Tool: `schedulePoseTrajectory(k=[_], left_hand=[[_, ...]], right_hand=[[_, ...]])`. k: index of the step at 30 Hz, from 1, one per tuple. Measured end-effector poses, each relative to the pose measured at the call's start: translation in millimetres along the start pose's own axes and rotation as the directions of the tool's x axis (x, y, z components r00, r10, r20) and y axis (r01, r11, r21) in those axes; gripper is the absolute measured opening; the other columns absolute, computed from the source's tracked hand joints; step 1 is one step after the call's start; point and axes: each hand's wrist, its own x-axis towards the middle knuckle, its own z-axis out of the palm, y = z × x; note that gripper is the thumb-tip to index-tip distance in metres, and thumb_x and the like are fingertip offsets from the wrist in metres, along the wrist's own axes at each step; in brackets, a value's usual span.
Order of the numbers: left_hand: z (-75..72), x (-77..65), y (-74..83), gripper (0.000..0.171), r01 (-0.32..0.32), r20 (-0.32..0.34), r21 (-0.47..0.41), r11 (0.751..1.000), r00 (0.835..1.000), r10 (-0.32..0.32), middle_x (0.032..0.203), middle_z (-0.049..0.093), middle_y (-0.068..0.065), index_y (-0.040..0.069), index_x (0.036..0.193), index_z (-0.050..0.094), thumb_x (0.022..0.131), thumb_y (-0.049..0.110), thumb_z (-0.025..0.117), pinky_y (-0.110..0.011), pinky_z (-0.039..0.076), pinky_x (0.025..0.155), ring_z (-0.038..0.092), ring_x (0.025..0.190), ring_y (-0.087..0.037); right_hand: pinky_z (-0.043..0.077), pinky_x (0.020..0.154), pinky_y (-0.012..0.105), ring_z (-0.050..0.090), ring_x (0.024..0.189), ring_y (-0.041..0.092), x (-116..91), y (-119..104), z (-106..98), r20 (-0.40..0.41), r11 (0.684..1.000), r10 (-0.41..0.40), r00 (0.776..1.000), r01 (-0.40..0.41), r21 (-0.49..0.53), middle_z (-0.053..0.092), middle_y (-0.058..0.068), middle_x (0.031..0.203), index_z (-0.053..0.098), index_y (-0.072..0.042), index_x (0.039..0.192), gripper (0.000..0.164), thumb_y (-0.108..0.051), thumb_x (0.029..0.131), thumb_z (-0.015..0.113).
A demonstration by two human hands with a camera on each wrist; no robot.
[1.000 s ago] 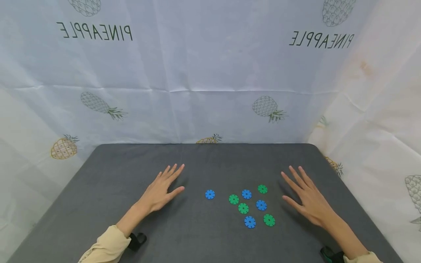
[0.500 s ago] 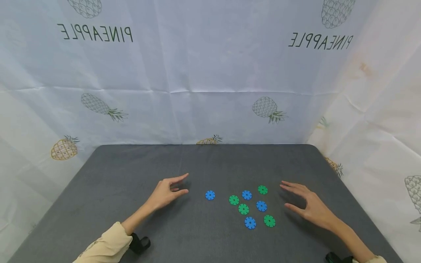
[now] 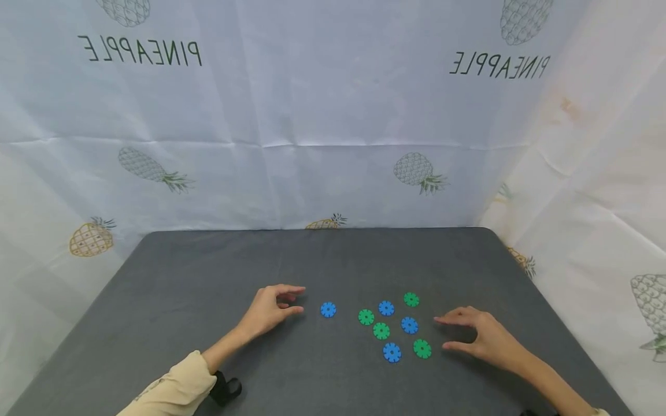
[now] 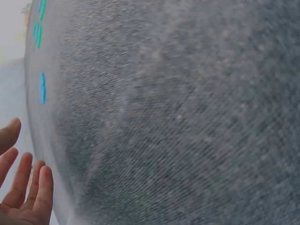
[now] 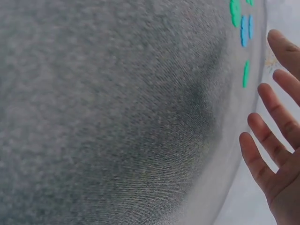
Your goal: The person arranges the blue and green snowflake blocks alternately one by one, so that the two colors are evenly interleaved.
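Note:
Several flat, notched plastic discs lie on the dark grey table. My left hand (image 3: 267, 309) hovers just left of a lone blue disc (image 3: 328, 309), thumb and fingers apart, holding nothing. To the right of the group is my right hand (image 3: 484, 335), its thumb and fingers also parted around nothing. Nearest to it are a green disc (image 3: 422, 348) and a blue disc (image 3: 409, 325). Both wrist views show loosely extended fingers, of the left hand (image 4: 28, 187) and of the right hand (image 5: 281, 136), with discs seen edge-on beyond.
More discs cluster right of centre: a green disc (image 3: 366, 317) beside another green disc (image 3: 381, 331), a blue disc (image 3: 386, 308), a far green disc (image 3: 411, 299) and a near blue disc (image 3: 392, 352). A pineapple-print curtain (image 3: 322, 104) hangs behind the table (image 3: 234, 254).
Both hands have gone from spread fingers to a rounded shape with thumb and fingers facing. The left hand has moved slightly right and the right hand left, each closer to the discs, which stay put.

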Motion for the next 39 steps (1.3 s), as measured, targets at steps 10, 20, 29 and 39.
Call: schedulePoseTrajectory(k=[10,20,29,39], left_hand=[[7.9,-0.4,2.1,0.037,-0.054,0.014,0.071,0.996,0.999,0.053,0.105,0.067,-0.01,0.004,0.112,0.071,0.077,0.011,0.081,-0.022,0.052,0.063,0.061,0.081,-0.019],[14.1,0.1,1.1,0.036,-0.079,0.05,0.108,0.991,0.996,0.074,0.102,0.066,-0.009,0.003,0.111,0.071,0.077,0.011,0.081,-0.021,0.05,0.062,0.059,0.077,-0.017],[13.3,4.7,-0.7,0.037,-0.097,0.068,0.121,0.988,0.994,0.09,0.102,0.067,-0.009,0.003,0.11,0.071,0.076,0.013,0.082,-0.023,0.05,0.066,0.06,0.076,-0.015],[17.8,8.2,2.2,0.035,-0.059,0.055,0.099,0.993,0.997,0.054,0.098,0.067,-0.006,0.005,0.109,0.072,0.077,0.017,0.081,-0.021,0.046,0.057,0.054,0.064,-0.005]], right_hand=[[0.046,0.054,0.019,0.052,0.071,0.001,4,-8,10,0.067,0.991,-0.068,0.995,0.059,0.12,0.062,-0.004,0.091,0.074,-0.005,0.105,0.038,-0.027,0.075,0.081],[0.04,0.048,0.014,0.041,0.057,-0.004,11,-11,18,0.121,0.977,-0.089,0.989,0.063,0.205,0.062,-0.001,0.092,0.072,-0.001,0.109,0.041,-0.025,0.077,0.08],[0.045,0.051,0.018,0.051,0.065,0.003,10,-9,24,0.115,0.947,-0.07,0.991,0.03,0.32,0.067,0.001,0.096,0.071,-0.002,0.11,0.037,-0.021,0.079,0.079],[0.044,0.053,0.017,0.049,0.067,0.002,12,-5,28,0.147,0.939,-0.09,0.985,0.035,0.343,0.065,-0.005,0.094,0.073,-0.008,0.111,0.036,-0.023,0.079,0.079]])
